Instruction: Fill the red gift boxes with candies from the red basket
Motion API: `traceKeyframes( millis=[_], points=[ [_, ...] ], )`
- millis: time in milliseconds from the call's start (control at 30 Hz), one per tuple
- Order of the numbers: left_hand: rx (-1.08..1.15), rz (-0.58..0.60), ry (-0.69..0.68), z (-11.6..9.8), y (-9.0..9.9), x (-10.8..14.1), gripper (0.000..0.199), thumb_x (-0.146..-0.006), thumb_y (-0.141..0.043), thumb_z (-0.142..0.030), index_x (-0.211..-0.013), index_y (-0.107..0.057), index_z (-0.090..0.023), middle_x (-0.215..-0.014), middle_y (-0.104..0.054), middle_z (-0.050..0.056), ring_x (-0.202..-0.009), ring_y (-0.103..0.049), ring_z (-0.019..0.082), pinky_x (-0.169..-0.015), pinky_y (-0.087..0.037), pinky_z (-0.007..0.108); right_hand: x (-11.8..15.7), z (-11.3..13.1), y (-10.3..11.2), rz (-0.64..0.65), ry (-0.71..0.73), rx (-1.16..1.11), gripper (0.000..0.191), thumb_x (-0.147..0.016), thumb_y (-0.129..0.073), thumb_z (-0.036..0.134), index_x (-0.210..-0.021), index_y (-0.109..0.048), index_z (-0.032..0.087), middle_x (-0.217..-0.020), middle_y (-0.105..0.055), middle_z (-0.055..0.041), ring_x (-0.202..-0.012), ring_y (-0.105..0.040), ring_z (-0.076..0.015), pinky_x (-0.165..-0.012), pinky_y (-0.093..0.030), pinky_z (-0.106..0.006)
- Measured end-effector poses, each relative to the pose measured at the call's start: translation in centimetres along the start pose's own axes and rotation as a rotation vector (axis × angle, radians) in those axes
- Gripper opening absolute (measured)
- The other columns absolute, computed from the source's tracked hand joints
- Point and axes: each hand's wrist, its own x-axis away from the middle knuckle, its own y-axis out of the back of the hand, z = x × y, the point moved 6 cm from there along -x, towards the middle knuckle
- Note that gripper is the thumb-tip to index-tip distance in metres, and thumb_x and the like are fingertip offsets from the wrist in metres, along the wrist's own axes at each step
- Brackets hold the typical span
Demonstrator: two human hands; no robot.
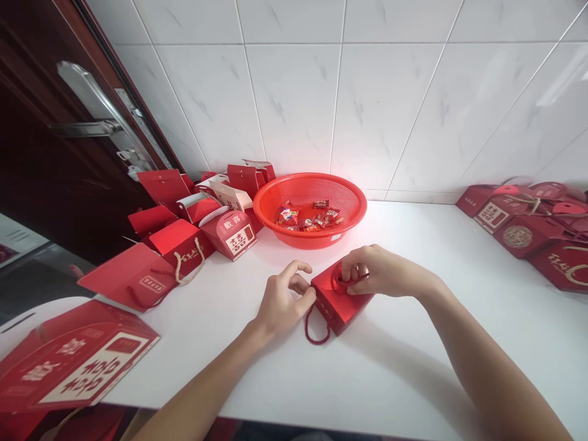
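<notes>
A small red gift box point(335, 294) with gold lettering lies on the white table in front of me. One dark red cord handle point(316, 340) hangs from its near left side. My left hand point(287, 298) has its thumb and curled fingers against the box's left corner, its index finger raised. Over the top of the box, my right hand point(367, 269) is closed in a pinch, next to a second red cord point(339, 280). A small shiny reddish-brown piece point(362, 270) shows between its fingers, partly hidden; its kind is unclear.
Behind the box stands a red plastic basket point(310, 240) holding several wrapped candies point(321, 218). Several red gift boxes point(229, 233), many with raised lids, crowd the left side. A larger-looking box point(92, 361) is at the near left edge. More boxes point(519, 229) stand far right.
</notes>
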Motion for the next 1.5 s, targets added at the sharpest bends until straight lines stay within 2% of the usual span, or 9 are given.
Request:
traceKeyframes(
  millis=[167, 367, 533, 700, 833, 1100, 1367, 1500],
  points=[
    [0.067, 0.067, 0.006, -0.01, -0.49, 0.09, 0.032, -0.085, -0.059, -0.025, -0.117, -0.062, -0.022, -0.066, -0.070, -0.004, -0.066, -0.066, 0.017, -0.071, -0.052, 0.029, -0.01, -0.25, 0.15, -0.012, -0.014, -0.010, 0.004, -0.075, -0.067, 0.020, -0.079, -0.064, 0.019, -0.083, -0.067, -0.0025, -0.071, -0.059, -0.0165, -0.057, -0.045, -0.026],
    [0.093, 0.065, -0.121, -0.56, -0.86, 0.10, 0.027, -0.081, -0.064, -0.023, -0.107, -0.073, -0.020, -0.078, -0.070, 0.000, -0.076, -0.067, 0.017, -0.081, -0.056, 0.030, 0.08, -0.20, 0.15, -0.008, 0.003, -0.025, 0.005, -0.077, -0.066, 0.020, -0.082, -0.065, 0.019, -0.085, -0.068, -0.0026, -0.073, -0.059, -0.0170, -0.060, -0.046, -0.027],
    [0.113, 0.055, -0.108, -0.59, -0.89, 0.09, 0.026, -0.083, -0.062, -0.020, -0.103, -0.077, -0.020, -0.087, -0.075, 0.003, -0.081, -0.067, 0.018, -0.083, -0.056, 0.031, 0.08, -0.18, 0.17, 0.002, 0.009, -0.034, 0.005, -0.077, -0.066, 0.022, -0.081, -0.064, 0.019, -0.082, -0.067, -0.0018, -0.072, -0.058, -0.0165, -0.059, -0.045, -0.027],
    [0.123, 0.058, -0.081, -0.31, -0.86, 0.19, 0.028, -0.085, -0.061, -0.019, -0.108, -0.078, -0.021, -0.097, -0.077, 0.005, -0.087, -0.069, 0.019, -0.085, -0.058, 0.033, -0.06, -0.12, 0.12, 0.037, 0.033, -0.015, 0.012, -0.076, -0.065, 0.022, -0.069, -0.056, 0.020, -0.074, -0.063, 0.0003, -0.065, -0.052, -0.0145, -0.057, -0.041, -0.027],
    [0.109, 0.051, -0.086, -0.29, -0.86, 0.21, 0.030, -0.085, -0.061, -0.018, -0.109, -0.078, -0.021, -0.095, -0.077, 0.005, -0.085, -0.069, 0.019, -0.085, -0.058, 0.034, -0.14, -0.34, 0.17, 0.060, 0.026, -0.013, 0.011, -0.074, -0.066, 0.022, -0.067, -0.059, 0.019, -0.074, -0.063, -0.0005, -0.066, -0.053, -0.0149, -0.057, -0.040, -0.027],
    [0.095, 0.041, -0.098, -0.42, -0.91, 0.09, 0.031, -0.084, -0.061, -0.018, -0.109, -0.079, -0.021, -0.091, -0.077, 0.004, -0.082, -0.069, 0.019, -0.083, -0.059, 0.033, -0.30, -0.65, 0.18, 0.087, 0.065, -0.049, 0.004, -0.075, -0.068, 0.021, -0.074, -0.070, 0.018, -0.076, -0.069, -0.0025, -0.071, -0.059, -0.0173, -0.063, -0.045, -0.029],
    [0.087, 0.053, -0.079, -0.32, -0.91, 0.13, 0.031, -0.085, -0.060, -0.019, -0.110, -0.078, -0.020, -0.092, -0.076, 0.005, -0.083, -0.068, 0.018, -0.084, -0.057, 0.033, -0.02, -0.34, 0.47, 0.076, 0.078, -0.069, 0.004, -0.075, -0.069, 0.022, -0.076, -0.069, 0.018, -0.080, -0.070, -0.0030, -0.075, -0.061, -0.0181, -0.065, -0.047, -0.028],
    [0.118, 0.049, -0.075, -0.29, -0.95, 0.12, 0.029, -0.084, -0.060, -0.020, -0.107, -0.077, -0.021, -0.090, -0.075, 0.004, -0.083, -0.067, 0.018, -0.084, -0.056, 0.032, 0.34, -0.16, 0.80, 0.048, 0.082, -0.072, 0.003, -0.076, -0.069, 0.021, -0.076, -0.069, 0.018, -0.081, -0.070, -0.0033, -0.071, -0.059, -0.0166, -0.061, -0.046, -0.027]
  ],
)
